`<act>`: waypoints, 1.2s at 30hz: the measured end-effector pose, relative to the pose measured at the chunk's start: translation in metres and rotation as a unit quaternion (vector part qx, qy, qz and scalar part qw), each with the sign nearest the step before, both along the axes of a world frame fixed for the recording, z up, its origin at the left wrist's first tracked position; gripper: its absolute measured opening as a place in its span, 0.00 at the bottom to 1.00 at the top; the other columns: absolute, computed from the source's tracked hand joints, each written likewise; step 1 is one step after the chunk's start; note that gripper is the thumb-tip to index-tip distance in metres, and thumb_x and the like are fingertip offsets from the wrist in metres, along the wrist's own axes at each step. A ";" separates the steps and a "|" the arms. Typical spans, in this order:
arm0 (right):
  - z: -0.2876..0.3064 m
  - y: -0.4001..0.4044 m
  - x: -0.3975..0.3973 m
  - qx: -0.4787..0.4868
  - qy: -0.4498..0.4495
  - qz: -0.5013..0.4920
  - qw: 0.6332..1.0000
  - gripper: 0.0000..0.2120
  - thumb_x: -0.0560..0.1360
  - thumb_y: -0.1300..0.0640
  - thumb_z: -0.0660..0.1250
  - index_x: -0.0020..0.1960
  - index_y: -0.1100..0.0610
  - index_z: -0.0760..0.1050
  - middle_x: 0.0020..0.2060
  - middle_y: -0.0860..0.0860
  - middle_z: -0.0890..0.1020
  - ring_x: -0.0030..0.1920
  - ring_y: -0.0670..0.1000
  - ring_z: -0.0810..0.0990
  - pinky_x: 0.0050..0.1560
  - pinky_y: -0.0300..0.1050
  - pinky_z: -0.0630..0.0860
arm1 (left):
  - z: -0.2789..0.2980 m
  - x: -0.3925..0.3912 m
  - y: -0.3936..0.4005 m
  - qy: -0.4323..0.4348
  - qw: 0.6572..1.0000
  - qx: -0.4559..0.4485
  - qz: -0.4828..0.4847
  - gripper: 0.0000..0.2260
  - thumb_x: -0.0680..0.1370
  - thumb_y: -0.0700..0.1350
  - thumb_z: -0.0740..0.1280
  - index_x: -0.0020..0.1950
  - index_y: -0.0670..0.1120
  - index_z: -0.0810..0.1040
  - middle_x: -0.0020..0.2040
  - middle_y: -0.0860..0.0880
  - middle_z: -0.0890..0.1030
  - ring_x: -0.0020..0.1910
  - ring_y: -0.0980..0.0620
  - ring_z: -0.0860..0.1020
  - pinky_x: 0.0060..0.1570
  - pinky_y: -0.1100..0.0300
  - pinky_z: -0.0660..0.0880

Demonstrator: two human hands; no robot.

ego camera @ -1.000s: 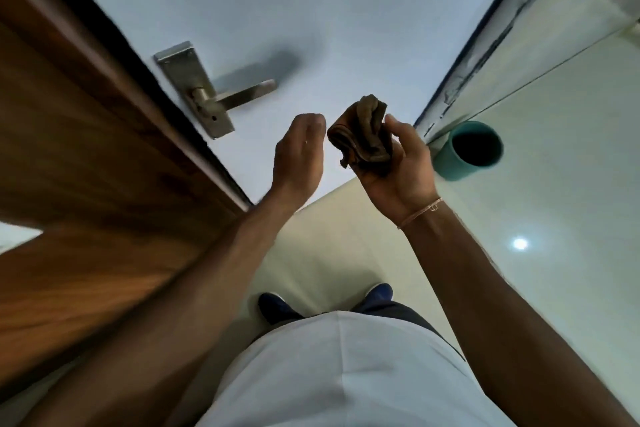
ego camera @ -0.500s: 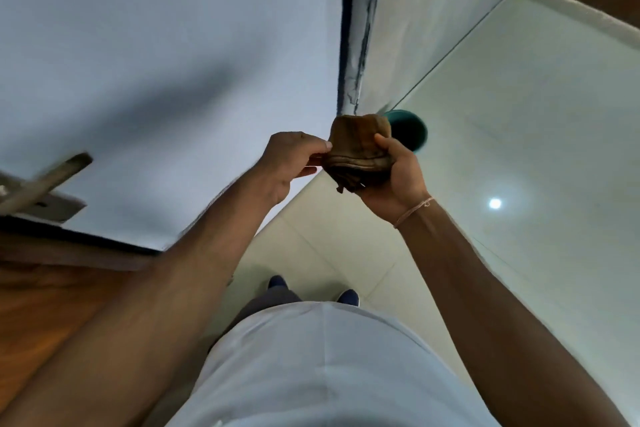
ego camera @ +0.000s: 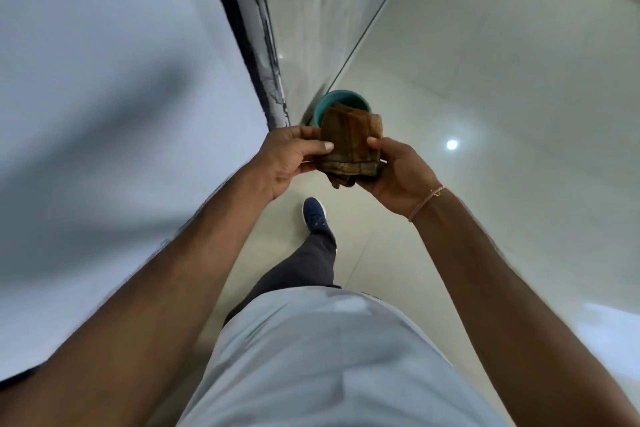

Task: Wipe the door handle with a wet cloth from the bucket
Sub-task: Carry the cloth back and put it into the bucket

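A folded brown cloth (ego camera: 348,146) is held between both hands in front of me. My left hand (ego camera: 289,158) pinches its left edge with thumb and fingers. My right hand (ego camera: 401,172) grips its right side from below, a thin cord around the wrist. Just beyond the cloth, on the floor, stands a teal bucket (ego camera: 332,102), mostly hidden by the cloth; only its rim and left wall show. The door handle is out of view.
A white door or wall face (ego camera: 114,87) fills the left side, ending at a dark frame edge (ego camera: 249,45). Pale glossy floor tiles (ego camera: 502,97) spread to the right. My blue shoe (ego camera: 314,215) steps forward below the hands.
The view has swung right, away from the door handle, toward the bucket. My left hand came up and took hold of the cloth, which the right hand held alone before. One foot stepped forward.
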State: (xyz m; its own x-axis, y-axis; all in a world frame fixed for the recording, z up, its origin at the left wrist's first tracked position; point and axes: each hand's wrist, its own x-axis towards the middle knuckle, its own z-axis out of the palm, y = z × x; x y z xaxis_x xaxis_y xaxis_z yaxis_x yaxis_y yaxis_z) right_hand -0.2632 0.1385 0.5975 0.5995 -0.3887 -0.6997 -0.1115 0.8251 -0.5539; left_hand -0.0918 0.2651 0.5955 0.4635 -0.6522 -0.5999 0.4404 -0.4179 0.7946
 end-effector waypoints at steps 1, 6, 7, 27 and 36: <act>-0.004 -0.015 0.006 0.000 0.024 -0.003 1.000 0.22 0.84 0.58 0.65 0.77 0.62 0.73 0.74 0.65 0.78 0.71 0.64 0.81 0.59 0.53 0.86 | -0.006 0.008 -0.015 0.011 1.000 -0.005 -0.007 0.10 0.78 0.33 0.75 0.58 0.41 0.85 0.50 0.45 0.90 0.52 0.46 0.89 0.50 0.57 0.86; -0.017 -0.096 0.041 0.017 0.083 0.006 0.996 0.16 0.81 0.61 0.68 0.68 0.56 0.79 0.58 0.56 0.85 0.60 0.57 0.83 0.58 0.49 0.83 | -0.035 0.052 -0.098 0.080 0.996 -0.004 -0.030 0.10 0.79 0.34 0.74 0.59 0.44 0.84 0.55 0.43 0.89 0.57 0.44 0.88 0.57 0.54 0.86; -0.026 -0.112 0.049 0.014 0.100 0.008 0.995 0.15 0.81 0.61 0.69 0.66 0.54 0.80 0.58 0.55 0.85 0.61 0.56 0.82 0.59 0.49 0.81 | -0.042 0.060 -0.115 0.081 0.996 0.001 -0.028 0.08 0.79 0.35 0.74 0.57 0.44 0.84 0.54 0.43 0.89 0.57 0.44 0.88 0.57 0.54 0.86; -0.408 -0.301 0.178 -0.283 0.316 0.175 0.889 0.05 0.75 0.57 0.77 0.46 0.51 0.82 0.47 0.55 0.87 0.53 0.62 0.88 0.55 0.61 0.87 | -0.414 0.110 -0.259 -0.254 0.946 0.201 0.004 0.11 0.82 0.47 0.72 0.63 0.45 0.80 0.62 0.47 0.84 0.62 0.47 0.82 0.67 0.49 0.78; -0.591 -0.343 0.267 -0.439 0.362 0.406 0.715 0.15 0.76 0.54 0.70 0.62 0.54 0.83 0.56 0.57 0.87 0.57 0.60 0.87 0.55 0.48 0.84 | -0.544 0.132 -0.267 -0.357 0.903 0.225 -0.082 0.22 0.84 0.47 0.69 0.76 0.41 0.73 0.75 0.41 0.76 0.75 0.41 0.73 0.75 0.49 0.69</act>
